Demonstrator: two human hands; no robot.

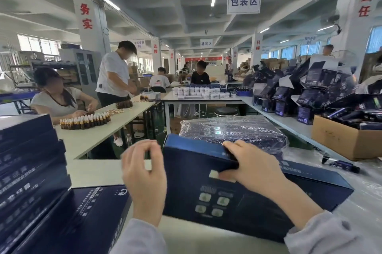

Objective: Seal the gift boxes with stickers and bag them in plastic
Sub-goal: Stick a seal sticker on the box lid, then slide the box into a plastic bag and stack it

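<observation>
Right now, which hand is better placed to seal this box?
Left. The right hand grips the gift box by its top edge, steadying it. The left hand hovers free beside that edge, fingertips pinched together; whether they hold a sticker is unclear.

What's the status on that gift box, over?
Right hand grips gift box top edge, thumb by pale sticker. Left hand raised beside it, fingertips pinched, contents unclear. Bagged boxes behind, not blocking.

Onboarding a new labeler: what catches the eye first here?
The dark blue rectangular cardboard gift box tilted up at centre, its top edge gripped by the right hand, left hand raised beside it. Then the stack of matching dark blue boxes at left and the clear-plastic-wrapped dark bundle behind.
</observation>
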